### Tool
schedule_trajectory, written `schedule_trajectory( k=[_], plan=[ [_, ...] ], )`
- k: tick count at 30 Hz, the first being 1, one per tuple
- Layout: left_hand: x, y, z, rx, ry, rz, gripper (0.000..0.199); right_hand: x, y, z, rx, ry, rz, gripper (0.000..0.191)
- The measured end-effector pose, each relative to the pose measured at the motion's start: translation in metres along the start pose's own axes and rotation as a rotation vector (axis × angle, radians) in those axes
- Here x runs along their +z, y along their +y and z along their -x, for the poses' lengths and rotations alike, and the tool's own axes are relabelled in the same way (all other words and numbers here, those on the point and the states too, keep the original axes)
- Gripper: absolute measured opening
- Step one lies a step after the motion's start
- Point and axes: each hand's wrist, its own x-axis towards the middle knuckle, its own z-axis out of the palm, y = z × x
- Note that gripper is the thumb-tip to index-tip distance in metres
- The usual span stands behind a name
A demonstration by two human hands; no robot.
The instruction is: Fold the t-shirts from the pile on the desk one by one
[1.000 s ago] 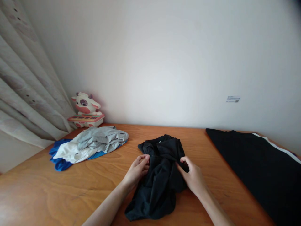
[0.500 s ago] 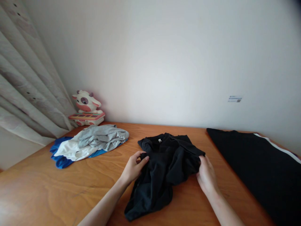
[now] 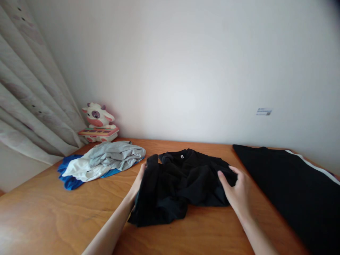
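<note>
A crumpled black T-shirt [image 3: 191, 180] with a small white neck label lies on the wooden table in front of me, its collar toward the wall. On its left side, my left hand [image 3: 138, 180] grips and lifts the edge; the cloth hides most of those fingers. At the opposite side, my right hand [image 3: 238, 187] has its thumb and fingers apart, touching or just above the right sleeve.
To the left lies a loose pile of grey, white and blue clothes [image 3: 114, 156]. Behind it stands a cow toy with a keyboard [image 3: 98, 122], near the curtain [image 3: 29, 85]. A flat black cloth with a white stripe [image 3: 287, 184] covers the table's right side.
My left hand has moved left, pulling and raising the T-shirt's left side, so the shirt is spread wider. My right hand has loosened its hold, with thumb and fingers now apart.
</note>
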Motion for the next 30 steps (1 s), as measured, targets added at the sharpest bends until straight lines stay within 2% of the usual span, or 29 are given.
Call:
schedule_trajectory(
  k=[2,4,6,8,11,14,18,21,23,26,28,30],
  plan=[
    [0.005,0.007,0.005,-0.091,-0.241,-0.011,0.073,0.002,-0.007,0.009,-0.178,-0.18,0.154,0.059],
    [0.011,0.016,0.011,-0.123,-0.451,-0.08,0.097,0.003,-0.008,0.017,-0.225,-0.339,0.281,0.063],
    [0.015,0.024,0.018,-0.077,-0.538,-0.21,0.131,0.005,-0.006,0.021,-0.232,-0.439,0.38,0.066],
    [0.019,0.029,0.024,-0.031,-0.55,-0.317,0.146,0.006,-0.001,0.022,-0.235,-0.46,0.429,0.067],
    [0.023,0.031,0.027,0.006,-0.546,-0.354,0.128,0.008,0.005,0.02,-0.215,-0.46,0.41,0.052],
    [0.022,0.03,0.024,0.138,-0.468,-0.48,0.103,0.007,0.006,0.018,-0.167,-0.493,0.339,0.034],
    [0.013,0.03,0.016,0.396,-0.154,-0.82,0.082,0.001,-0.005,0.012,-0.15,-0.382,0.313,0.042],
    [0.006,0.032,0.012,0.473,0.006,-0.954,0.061,-0.007,-0.015,0.007,-0.236,-0.266,0.336,0.043],
    [0.003,0.035,0.012,0.527,-0.02,-0.96,0.043,-0.012,-0.02,0.003,-0.283,-0.22,0.38,0.047],
    [-0.001,0.042,0.014,0.595,-0.21,-0.844,0.02,-0.014,-0.017,0.001,-0.296,-0.217,0.383,0.053],
    [-0.002,0.046,0.015,0.574,-0.32,-0.78,0.018,-0.011,-0.011,0.002,-0.296,-0.268,0.317,0.046],
    [0.0,0.047,0.017,0.53,-0.343,-0.786,0.019,-0.007,-0.004,0.006,-0.298,-0.352,0.281,0.045]
  ],
)
